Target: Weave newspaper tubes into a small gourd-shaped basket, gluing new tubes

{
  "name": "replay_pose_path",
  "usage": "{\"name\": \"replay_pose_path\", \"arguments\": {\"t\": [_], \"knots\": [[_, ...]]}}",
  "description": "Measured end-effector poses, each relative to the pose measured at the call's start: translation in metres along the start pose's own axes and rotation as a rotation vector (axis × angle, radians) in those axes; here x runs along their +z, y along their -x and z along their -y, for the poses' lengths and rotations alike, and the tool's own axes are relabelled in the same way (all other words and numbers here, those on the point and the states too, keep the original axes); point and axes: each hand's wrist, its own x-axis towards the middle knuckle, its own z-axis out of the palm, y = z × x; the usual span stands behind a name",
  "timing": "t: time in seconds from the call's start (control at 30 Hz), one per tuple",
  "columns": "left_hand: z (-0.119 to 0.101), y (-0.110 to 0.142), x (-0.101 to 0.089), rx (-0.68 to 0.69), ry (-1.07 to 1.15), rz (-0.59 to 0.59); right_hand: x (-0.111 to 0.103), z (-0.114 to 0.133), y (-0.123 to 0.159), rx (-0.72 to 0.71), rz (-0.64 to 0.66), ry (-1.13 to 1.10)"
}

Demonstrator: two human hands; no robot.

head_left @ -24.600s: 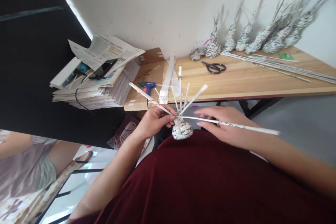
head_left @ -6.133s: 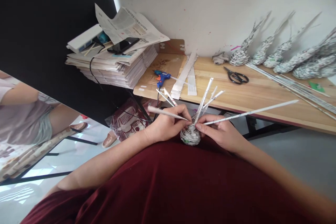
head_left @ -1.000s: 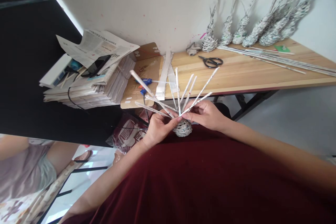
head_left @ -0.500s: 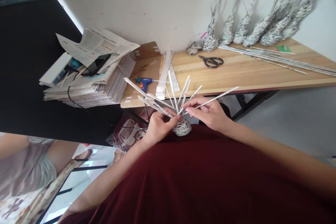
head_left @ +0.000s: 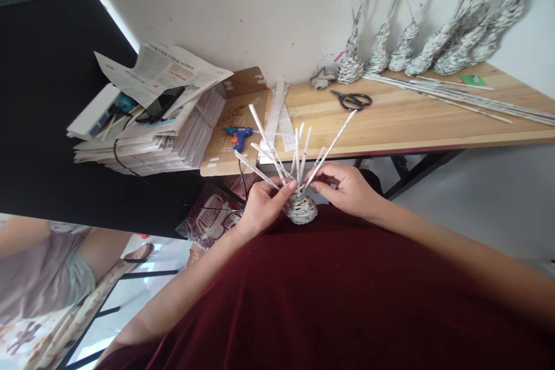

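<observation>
Before my lap is a small round woven piece of rolled newspaper (head_left: 302, 211), with several paper sticks fanning up from its neck. My left hand (head_left: 265, 203) is closed at the neck, thumb and fingers pinching the woven piece where the sticks come out. On the other side, my right hand (head_left: 340, 186) pinches a long paper stick (head_left: 333, 143) near its lower end. That stick slants up to the right, its tip over the table edge. The fingers partly hide the neck, so the weave there cannot be made out.
On the wooden table (head_left: 399, 121) lie black scissors (head_left: 352, 100), long paper sticks (head_left: 455, 99) and a blue glue gun (head_left: 238, 136) on cardboard. Finished-looking woven paper pieces (head_left: 350, 66) line the wall. A newspaper stack (head_left: 173, 139) stands left. Another person (head_left: 47, 272) sits at lower left.
The stick in my right hand has swung from a low rightward slant to a steeper one. The other sticks have shifted round with the piece. My left hand stays at the neck.
</observation>
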Motion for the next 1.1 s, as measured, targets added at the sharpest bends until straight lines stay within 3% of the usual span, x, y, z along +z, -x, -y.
{"name": "replay_pose_path", "arguments": {"t": [0.33,0.57,0.83,1.0,1.1], "knots": [[0.005,-0.001,0.005,0.038,0.008,-0.094,-0.005,0.004,-0.003,-0.132,0.07,0.073],[0.01,0.002,0.005,0.173,-0.013,-0.112,-0.007,0.007,-0.005,-0.031,0.1,0.014],[0.006,0.005,0.003,0.244,0.002,-0.072,-0.011,0.009,-0.003,0.064,0.141,0.03],[-0.002,0.007,-0.004,0.246,-0.031,0.06,-0.013,0.008,-0.002,-0.012,0.108,0.064],[-0.006,0.007,-0.008,0.322,-0.137,0.093,-0.014,0.01,-0.001,-0.009,0.143,0.042]]}}
